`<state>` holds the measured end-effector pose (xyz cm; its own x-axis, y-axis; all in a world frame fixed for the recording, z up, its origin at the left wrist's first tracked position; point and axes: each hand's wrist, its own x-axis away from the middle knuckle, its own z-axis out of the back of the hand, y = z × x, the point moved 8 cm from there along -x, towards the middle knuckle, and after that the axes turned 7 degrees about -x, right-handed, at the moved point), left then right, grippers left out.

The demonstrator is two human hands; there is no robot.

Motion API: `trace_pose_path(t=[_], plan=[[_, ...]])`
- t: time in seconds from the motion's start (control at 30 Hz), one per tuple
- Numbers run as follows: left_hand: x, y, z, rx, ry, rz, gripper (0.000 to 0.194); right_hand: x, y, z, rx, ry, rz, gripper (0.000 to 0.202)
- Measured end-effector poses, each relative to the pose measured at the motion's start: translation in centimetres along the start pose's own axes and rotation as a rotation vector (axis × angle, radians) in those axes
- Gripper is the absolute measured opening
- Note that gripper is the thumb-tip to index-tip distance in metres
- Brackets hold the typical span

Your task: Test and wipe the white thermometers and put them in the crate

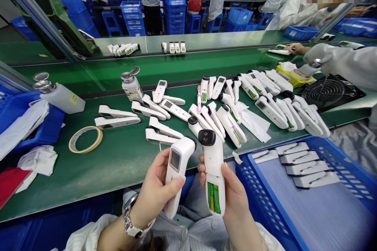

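Holding a thermometer in each hand, we have the pair above our lap, near the bench [118, 172]. Our left hand [160, 186] is wrapped around the left thermometer [182, 162], thumb laid over its handle; gripped that low, the screen [176, 159] is uncovered and turned up to our eyes. Our right hand [237, 194] is closed on the right thermometer [214, 159] by its edges, thumb on one side and fingertips on the other, which leaves its head and open compartment in plain view, green batteries [217, 196] inside. The two are upright, side by side but apart, probably so that neither gets in the other's way.

On the bench, loose thermometers [232, 127] lie in close groups, likely for easy reach. The tape [100, 138] lies left of them and a pump bottle [132, 88] stands behind, perhaps for working room. At our right, the crate [253, 200] holds thermometers in a neat row, probably against knocks. A co-worker's hand [299, 49] has its fingers on another thermometer [281, 50]; we cannot tell how firmly.
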<state>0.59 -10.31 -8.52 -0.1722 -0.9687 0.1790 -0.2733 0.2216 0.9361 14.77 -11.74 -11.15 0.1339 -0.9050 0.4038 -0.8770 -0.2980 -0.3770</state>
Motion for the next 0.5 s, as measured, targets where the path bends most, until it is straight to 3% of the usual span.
trace_pose_path(t=[0.2,0.5], plan=[[-0.1,-1.1,-1.7,0.337,-0.148,0.238,0.031,0.0,0.3,0.0,0.066,-0.047,-0.018,0.032],[0.1,-1.1,-1.9,0.494,-0.167,0.262,0.027,-0.1,0.3,-0.3,0.019,-0.038,-0.019,0.030]])
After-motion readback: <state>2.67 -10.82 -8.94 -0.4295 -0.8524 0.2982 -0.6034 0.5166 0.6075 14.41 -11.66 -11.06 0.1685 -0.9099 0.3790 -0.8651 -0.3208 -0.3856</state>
